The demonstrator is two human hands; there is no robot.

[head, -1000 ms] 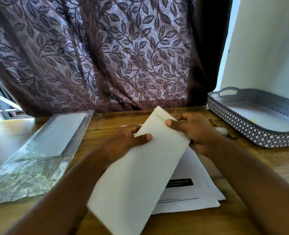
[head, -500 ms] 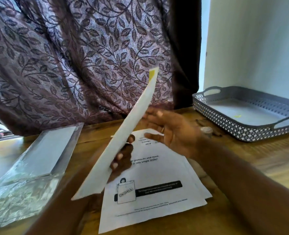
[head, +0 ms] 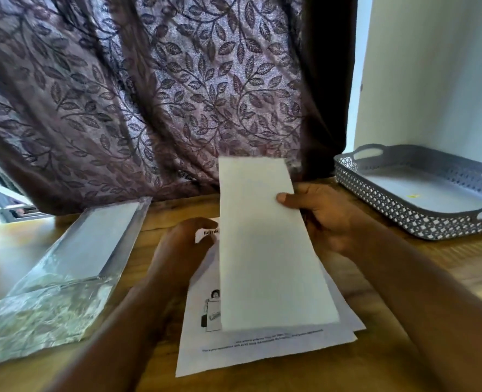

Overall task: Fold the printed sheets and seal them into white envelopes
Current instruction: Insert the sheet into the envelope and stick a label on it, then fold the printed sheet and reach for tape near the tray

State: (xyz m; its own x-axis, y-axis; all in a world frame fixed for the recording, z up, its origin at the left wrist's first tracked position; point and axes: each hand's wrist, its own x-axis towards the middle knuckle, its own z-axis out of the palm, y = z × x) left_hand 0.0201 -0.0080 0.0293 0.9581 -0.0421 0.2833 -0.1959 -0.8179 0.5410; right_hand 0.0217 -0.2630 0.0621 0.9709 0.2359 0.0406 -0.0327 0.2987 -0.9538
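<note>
A long white envelope (head: 268, 250) stands nearly upright over the table, plain face toward me. My right hand (head: 327, 219) grips its right edge, thumb on the front and fingers behind. My left hand (head: 180, 250) hovers just left of the envelope with loosely curled fingers, and a strip of paper shows between it and the envelope. Under both hands a small stack of printed sheets (head: 234, 352) lies flat on the wooden table (head: 166, 210), with black text and a small figure drawing visible.
A clear plastic pack of white envelopes (head: 64, 264) lies at the left. A grey perforated tray (head: 403, 205) with handles sits at the right against a white wall. A leaf-patterned curtain (head: 149, 94) hangs behind the table.
The envelope passed from my left hand to my right. It turned from edge-on to face me flat, and my left hand let go and dropped beside it.
</note>
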